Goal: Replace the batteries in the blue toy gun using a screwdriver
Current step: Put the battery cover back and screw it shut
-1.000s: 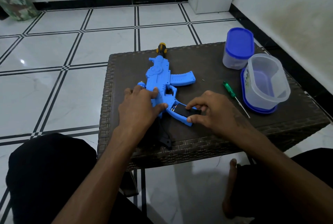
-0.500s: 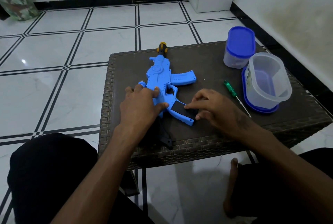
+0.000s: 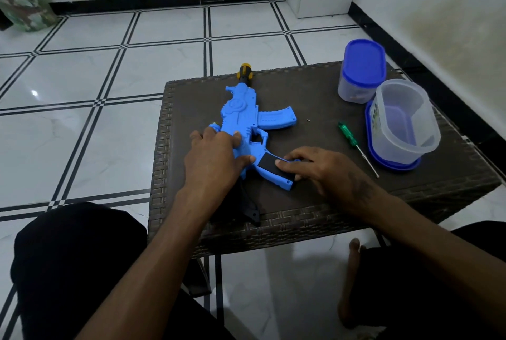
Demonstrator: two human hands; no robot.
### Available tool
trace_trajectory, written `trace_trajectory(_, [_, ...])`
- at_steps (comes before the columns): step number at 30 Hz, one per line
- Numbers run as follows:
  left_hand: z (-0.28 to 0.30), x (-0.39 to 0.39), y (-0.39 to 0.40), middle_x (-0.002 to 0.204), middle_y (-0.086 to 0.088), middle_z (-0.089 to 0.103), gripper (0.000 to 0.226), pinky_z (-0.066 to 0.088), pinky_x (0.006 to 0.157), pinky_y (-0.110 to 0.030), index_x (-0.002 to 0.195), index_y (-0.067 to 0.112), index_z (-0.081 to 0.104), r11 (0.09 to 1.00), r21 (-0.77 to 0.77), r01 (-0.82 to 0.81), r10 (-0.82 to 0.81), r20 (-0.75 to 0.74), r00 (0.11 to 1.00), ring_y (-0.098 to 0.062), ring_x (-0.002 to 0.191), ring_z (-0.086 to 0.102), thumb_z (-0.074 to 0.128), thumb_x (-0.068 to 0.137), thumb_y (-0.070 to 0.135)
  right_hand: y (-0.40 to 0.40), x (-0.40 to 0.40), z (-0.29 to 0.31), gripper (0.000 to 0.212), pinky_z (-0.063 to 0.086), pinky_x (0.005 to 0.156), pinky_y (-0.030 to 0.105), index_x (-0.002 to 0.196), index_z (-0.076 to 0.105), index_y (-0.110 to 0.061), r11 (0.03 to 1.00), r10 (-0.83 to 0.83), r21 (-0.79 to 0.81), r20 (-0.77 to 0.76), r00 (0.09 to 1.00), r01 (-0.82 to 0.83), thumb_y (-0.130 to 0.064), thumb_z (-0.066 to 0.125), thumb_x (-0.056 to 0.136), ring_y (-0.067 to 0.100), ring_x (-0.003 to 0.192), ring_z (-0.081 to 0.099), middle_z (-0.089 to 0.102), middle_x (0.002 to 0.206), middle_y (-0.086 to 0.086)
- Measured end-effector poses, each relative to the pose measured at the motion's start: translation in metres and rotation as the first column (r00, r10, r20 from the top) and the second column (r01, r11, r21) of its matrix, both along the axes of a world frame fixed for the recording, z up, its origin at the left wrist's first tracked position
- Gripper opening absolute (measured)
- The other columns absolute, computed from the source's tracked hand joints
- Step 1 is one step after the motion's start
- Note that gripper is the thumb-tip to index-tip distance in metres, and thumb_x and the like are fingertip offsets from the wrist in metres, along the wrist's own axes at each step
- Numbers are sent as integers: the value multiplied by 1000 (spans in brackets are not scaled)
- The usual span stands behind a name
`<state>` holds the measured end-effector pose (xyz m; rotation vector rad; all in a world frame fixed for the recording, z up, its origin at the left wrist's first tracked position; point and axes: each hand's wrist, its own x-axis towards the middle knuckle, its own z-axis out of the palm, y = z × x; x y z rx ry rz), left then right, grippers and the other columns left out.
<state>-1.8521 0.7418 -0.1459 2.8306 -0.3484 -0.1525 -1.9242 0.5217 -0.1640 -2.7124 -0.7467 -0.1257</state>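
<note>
The blue toy gun lies flat on the dark woven surface, its yellow-and-black muzzle tip pointing away from the person, beyond both hands. The left hand lies palm down over the rear of the gun's body, fingers spread and pressing it, not wrapped round it. The right hand sits just beside the left, nearer the person's right, its fingertips flat on the black battery cover set in the gun's grip; the fingers are loosely open and nothing is pinched between them. The gun's black stock juts out under the left wrist toward the near edge of the surface. Right of the right hand, apart from it, lies a green-handled screwdriver. Past that stands an open clear container on a blue lid, and farther off a closed container with a blue lid. A tiny screw rests beyond the right hand, near the gun's magazine
</note>
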Motion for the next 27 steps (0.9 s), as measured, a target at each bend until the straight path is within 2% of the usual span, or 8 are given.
trace_trajectory(4, [-1,-3,3,136,-11,49,60,44,96,-47,137,34,49,999,35,25,-25,6,1000,-35,129,37,60,83,60,0,2,0,54,56,81,40,134,59,-18,1000,-27,-2,-21,999,27,-2,69,84,24,102,65,64,122,10])
trace_trajectory(6, [0,-7,6,138,-7,49,61,46,92,-47,139,36,47,998,53,26,-27,19,999,-34,129,36,58,84,60,-4,4,11,51,50,92,36,139,53,-20,998,-60,10,-116,991,62,-11,65,90,22,112,59,62,127,7])
trace_trajectory(7, [0,-8,7,139,-5,49,61,46,91,-47,139,36,47,999,48,26,-28,35,999,-33,129,36,58,84,61,-8,4,16,52,48,93,34,139,53,-20,994,-99,32,-116,988,103,-12,65,90,21,113,59,63,126,6])
trace_trajectory(10, [0,-7,10,134,-2,53,63,49,88,-45,137,37,50,999,28,33,-35,62,997,-29,125,41,58,81,65,-24,9,24,47,43,98,29,137,55,-19,926,-369,49,-96,924,375,-14,64,91,21,118,58,63,127,6])
trace_trajectory(13, [-1,-4,13,128,-3,57,65,51,85,-44,135,36,53,998,37,48,-51,74,996,-28,120,48,59,78,68,-33,23,26,44,39,107,34,138,53,-15,823,-563,-43,-200,802,567,-16,60,95,22,127,52,57,138,7])
trace_trajectory(18, [-1,-9,12,125,-2,59,61,49,82,-39,130,33,58,999,41,12,-16,115,993,-26,118,51,59,79,67,-36,56,24,25,49,96,36,118,68,-7,763,-639,-5,-161,752,647,-16,56,98,24,106,62,68,116,12])
trace_trajectory(21, [-1,-12,11,123,-3,60,60,49,81,-39,128,32,60,999,36,-11,7,119,993,-27,117,51,59,79,67,-34,76,18,25,48,96,33,117,69,-9,748,-651,14,-183,737,664,-18,60,95,22,106,63,70,115,9])
trace_trajectory(27, [-3,-10,10,122,-3,60,59,50,85,-43,126,32,60,1000,-10,-22,23,100,995,-28,119,48,60,78,66,-37,96,7,21,51,86,30,109,72,-12,723,-665,80,-188,723,686,-18,68,90,18,96,64,72,106,7])
